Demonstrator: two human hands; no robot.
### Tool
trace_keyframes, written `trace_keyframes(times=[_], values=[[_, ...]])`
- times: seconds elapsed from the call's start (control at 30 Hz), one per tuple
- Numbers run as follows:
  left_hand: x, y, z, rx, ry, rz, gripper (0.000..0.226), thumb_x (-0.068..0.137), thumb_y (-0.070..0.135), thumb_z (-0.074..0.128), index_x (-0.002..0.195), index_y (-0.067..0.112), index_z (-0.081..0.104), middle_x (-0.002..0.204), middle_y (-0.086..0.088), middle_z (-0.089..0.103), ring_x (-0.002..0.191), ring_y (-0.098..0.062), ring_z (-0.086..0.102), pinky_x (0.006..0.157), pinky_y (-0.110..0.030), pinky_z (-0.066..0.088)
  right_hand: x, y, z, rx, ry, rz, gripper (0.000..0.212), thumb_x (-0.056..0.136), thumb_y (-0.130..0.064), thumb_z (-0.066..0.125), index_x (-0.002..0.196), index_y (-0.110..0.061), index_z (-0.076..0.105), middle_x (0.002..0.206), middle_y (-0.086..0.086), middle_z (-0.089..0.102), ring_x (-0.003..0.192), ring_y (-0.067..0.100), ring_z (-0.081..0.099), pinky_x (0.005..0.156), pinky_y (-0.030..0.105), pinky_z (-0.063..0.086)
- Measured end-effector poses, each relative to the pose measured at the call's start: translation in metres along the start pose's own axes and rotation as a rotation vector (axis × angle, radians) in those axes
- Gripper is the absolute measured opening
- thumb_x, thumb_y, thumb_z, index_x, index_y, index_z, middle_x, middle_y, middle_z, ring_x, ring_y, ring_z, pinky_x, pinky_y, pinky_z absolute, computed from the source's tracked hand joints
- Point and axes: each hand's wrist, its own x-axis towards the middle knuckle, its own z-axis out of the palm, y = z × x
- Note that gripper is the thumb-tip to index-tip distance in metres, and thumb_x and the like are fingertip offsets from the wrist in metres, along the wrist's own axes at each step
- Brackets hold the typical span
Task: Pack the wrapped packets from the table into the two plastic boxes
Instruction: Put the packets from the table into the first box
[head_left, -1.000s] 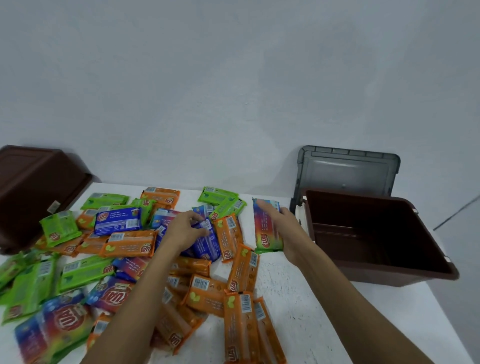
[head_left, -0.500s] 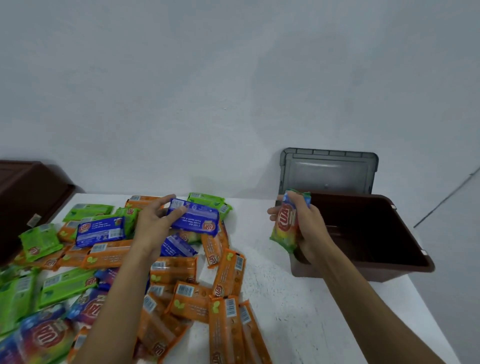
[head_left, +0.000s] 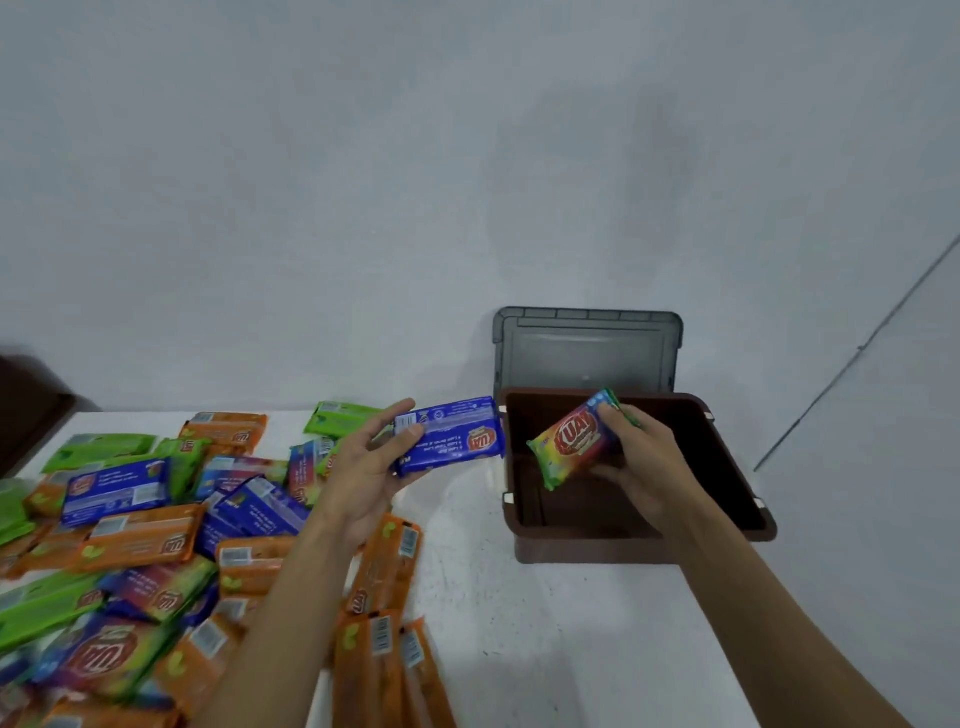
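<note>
Step in hand: first packets going to the right-hand box; I judge the task is barely begun, since no packet shows inside it.
Right hand (head_left: 644, 467): fingers curled round the far end of a rainbow-coloured wrapped packet (head_left: 571, 444), thumb underneath, holding it tilted over the opening of the open brown plastic box (head_left: 582, 548).
Left hand (head_left: 366, 470): thumb on top and fingers below pinch one end of a blue wrapped packet (head_left: 452, 436), held level in the air just outside the box's left rim.
Box: stands on the white table (head_left: 519, 623), its grey plastic lid (head_left: 587, 353) propped behind it against the wall.
Second box: a dark brown shape (head_left: 26, 415) at the far left edge, mostly out of view.
Remaining stock: a heap of orange, green and blue packets (head_left: 140, 540) covers the table's left side.
Next move: probably lower the rainbow packet flat to the box floor and release it, then carry the blue one over the rim beside it.
</note>
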Motion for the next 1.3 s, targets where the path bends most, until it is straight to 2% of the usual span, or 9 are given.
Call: trace_keyframes(times=[0.23,0.37,0.53,0.7,0.8,0.9,0.97,1.13,1.3], values=[[0.013,-0.022,0.058,0.028,0.057,0.089,0.029,0.087,0.013,0.064,0.115,0.020,0.063,0.107,-0.010,0.068,0.094,-0.018,0.069,0.069,-0.030,0.061,0.030,0.009,-0.040,-0.144,0.084,0.117,0.030,0.093,-0.022,0.065,0.117,-0.005,0.060,0.107,0.016,0.065,0.091,0.026,0.068,0.060,0.034,0.059],[0.023,-0.035,0.082,0.038,0.106,0.114,0.034,0.083,0.020,0.066,0.116,0.021,0.062,0.113,-0.009,0.066,0.106,-0.023,0.066,0.071,-0.032,0.061,0.053,0.013,-0.048,-0.149,0.028,0.198,0.035,0.091,-0.013,0.068,0.121,0.000,0.056,0.108,0.020,0.065,0.088,0.027,0.070,0.064,0.034,0.061],[0.032,-0.052,0.097,0.084,0.172,0.125,0.031,0.083,0.021,0.066,0.114,0.023,0.062,0.111,-0.008,0.066,0.101,-0.017,0.067,0.065,-0.029,0.059,0.078,0.025,-0.039,-0.255,-0.052,0.289,0.036,0.089,-0.010,0.069,0.119,0.001,0.052,0.109,0.021,0.066,0.088,0.025,0.070,0.058,0.029,0.060],[0.038,-0.064,0.098,0.118,0.217,0.129,0.039,0.073,0.028,0.069,0.111,0.022,0.063,0.113,-0.013,0.065,0.102,-0.020,0.067,0.062,-0.027,0.060,0.100,0.043,-0.023,-0.330,-0.097,0.373,0.031,0.087,-0.003,0.070,0.112,0.002,0.051,0.116,0.022,0.062,0.083,0.023,0.067,0.062,0.036,0.061],[0.039,-0.065,0.097,0.152,0.219,0.127,0.042,0.073,0.030,0.068,0.113,0.023,0.063,0.114,-0.011,0.064,0.104,-0.021,0.066,0.063,-0.028,0.060,0.107,0.052,-0.016,-0.462,-0.095,0.352,0.037,0.088,-0.008,0.070,0.117,0.002,0.050,0.121,0.021,0.059,0.092,0.028,0.068,0.064,0.036,0.062],[0.039,-0.066,0.096,0.149,0.213,0.119,0.041,0.072,0.030,0.068,0.112,0.024,0.063,0.113,-0.010,0.065,0.102,-0.019,0.067,0.064,-0.027,0.060,0.107,0.051,-0.013,-0.741,-0.128,0.319,0.041,0.092,-0.019,0.067,0.124,-0.002,0.047,0.121,0.022,0.060,0.078,0.029,0.073,0.052,0.031,0.060],[0.039,-0.066,0.096,0.149,0.207,0.113,0.042,0.073,0.030,0.067,0.114,0.024,0.062,0.114,-0.010,0.065,0.103,-0.020,0.067,0.063,-0.026,0.060,0.108,0.052,-0.012,-0.851,-0.148,0.304,0.042,0.093,-0.022,0.066,0.125,-0.002,0.048,0.121,0.022,0.060,0.075,0.029,0.073,0.054,0.032,0.061],[0.040,-0.066,0.096,0.195,0.207,0.109,0.045,0.073,0.032,0.068,0.116,0.023,0.062,0.116,-0.010,0.064,0.105,-0.021,0.066,0.064,-0.027,0.060,0.104,0.054,-0.008,-1.028,-0.172,0.219,0.040,0.090,-0.023,0.070,0.119,-0.001,0.052,0.113,0.023,0.062,0.071,0.029,0.073,0.062,0.039,0.063],[0.038,-0.064,0.096,0.213,0.199,0.111,0.044,0.073,0.032,0.067,0.116,0.023,0.061,0.115,-0.008,0.063,0.103,-0.019,0.066,0.065,-0.027,0.060,0.098,0.036,-0.014,-1.214,-0.194,0.137,0.033,0.092,-0.038,0.064,0.104,-0.009,0.055,0.104,0.013,0.067,0.068,0.020,0.066,0.058,0.032,0.056]])
